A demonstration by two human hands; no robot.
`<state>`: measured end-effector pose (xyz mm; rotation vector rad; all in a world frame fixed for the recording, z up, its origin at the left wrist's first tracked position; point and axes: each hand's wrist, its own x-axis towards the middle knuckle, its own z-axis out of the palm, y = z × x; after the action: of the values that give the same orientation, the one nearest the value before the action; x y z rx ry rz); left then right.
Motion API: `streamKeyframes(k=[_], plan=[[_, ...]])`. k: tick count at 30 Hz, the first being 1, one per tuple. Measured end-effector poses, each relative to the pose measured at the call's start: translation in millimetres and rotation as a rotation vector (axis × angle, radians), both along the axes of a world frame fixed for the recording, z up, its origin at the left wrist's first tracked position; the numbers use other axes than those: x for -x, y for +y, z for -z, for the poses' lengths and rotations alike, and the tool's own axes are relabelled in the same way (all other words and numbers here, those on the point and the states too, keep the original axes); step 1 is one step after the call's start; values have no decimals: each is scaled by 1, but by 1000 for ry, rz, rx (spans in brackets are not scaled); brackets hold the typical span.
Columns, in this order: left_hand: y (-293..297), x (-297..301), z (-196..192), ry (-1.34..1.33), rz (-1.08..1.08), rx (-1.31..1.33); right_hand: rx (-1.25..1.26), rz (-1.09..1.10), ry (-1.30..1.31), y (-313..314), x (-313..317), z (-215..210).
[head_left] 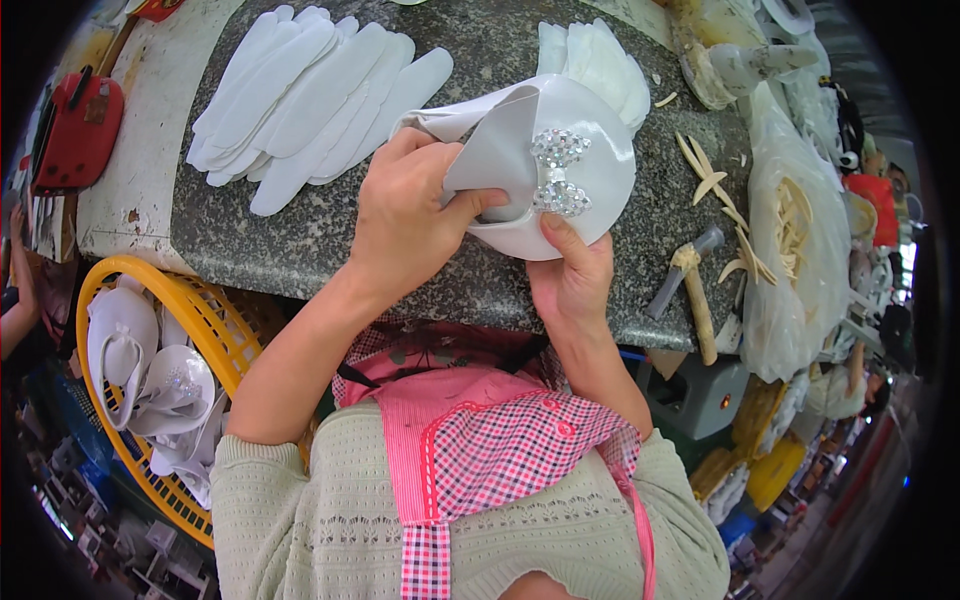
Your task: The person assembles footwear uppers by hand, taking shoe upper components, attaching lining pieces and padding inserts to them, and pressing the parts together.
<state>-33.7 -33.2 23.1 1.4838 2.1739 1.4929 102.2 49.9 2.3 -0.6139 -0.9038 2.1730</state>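
Observation:
Over the front of the speckled stone tabletop I hold a white shoe upper (605,150), glossy outside and grey inside, with a sparkling jewelled bow (560,172) on its front. My left hand (412,215) is closed on the left part, its thumb inside the grey opening. The lower edge is pinched in my right hand (573,270), whose thumb presses just below the bow. Beyond my left hand lies a fanned pile of white insole-shaped pieces (310,95). A smaller stack of whitish pieces (600,70) sits partly behind the upper.
To the left, a yellow basket (105,270) holds several white uppers. A hammer (693,290) lies at the table's right, near cream strips (735,215). Beside them bulges a clear plastic bag (790,300). A red case (90,130) stands at far left.

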Motion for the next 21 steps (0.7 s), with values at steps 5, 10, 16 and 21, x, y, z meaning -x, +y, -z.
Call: streamKeyframes(k=[5, 10, 16, 21], plan=[[-12, -17, -7, 336, -184, -365, 29, 64, 30, -8, 6, -9], [-5, -31, 3, 317, -69, -139, -8, 121, 120, -19, 8, -9], [-14, -10, -17, 276, 180, 94, -158, -31, 85, 24, -20, -6], [0, 7, -17, 565, 448, 56, -27, -326, -58, 56, -22, -35]])
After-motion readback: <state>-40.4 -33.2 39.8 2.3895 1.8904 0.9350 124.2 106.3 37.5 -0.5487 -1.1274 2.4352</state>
